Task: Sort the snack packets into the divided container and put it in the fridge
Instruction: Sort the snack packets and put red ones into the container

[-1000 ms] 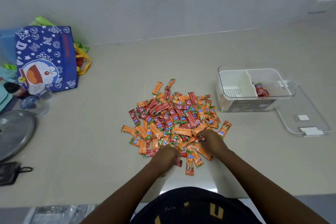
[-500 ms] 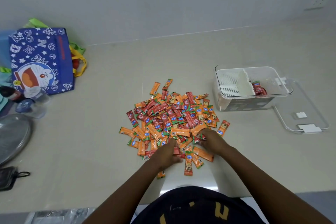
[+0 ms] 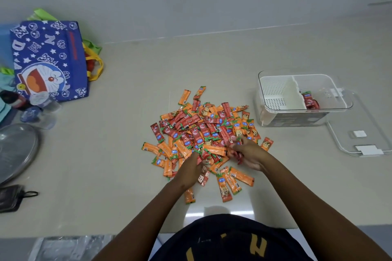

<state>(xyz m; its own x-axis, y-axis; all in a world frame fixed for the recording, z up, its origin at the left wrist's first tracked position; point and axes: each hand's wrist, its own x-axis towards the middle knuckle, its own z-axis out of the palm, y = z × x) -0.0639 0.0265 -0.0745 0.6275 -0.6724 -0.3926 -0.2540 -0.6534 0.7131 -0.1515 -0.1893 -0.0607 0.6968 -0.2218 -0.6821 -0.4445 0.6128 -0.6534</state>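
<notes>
Left hand (image 3: pixel 192 168): laid on near edge of pile (image 3: pixel 203 133), grasp cannot be told.
Right hand (image 3: pixel 249 153): clamped on red packets (image 3: pixel 239 155).
Container (image 3: pixel 275 121): right of pile.

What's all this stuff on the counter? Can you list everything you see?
snack packets: a big pile, red and orange, counter middle
container: one, clear with white divider, right of pile; a few red packets in its right half
lid: one, clear, flat beside container
bag: one, blue cartoon print, far left
metal lid: one, grey, left edge
pouch: one, black, near left
left hand: in the pile
right hand: holding red packets
</notes>
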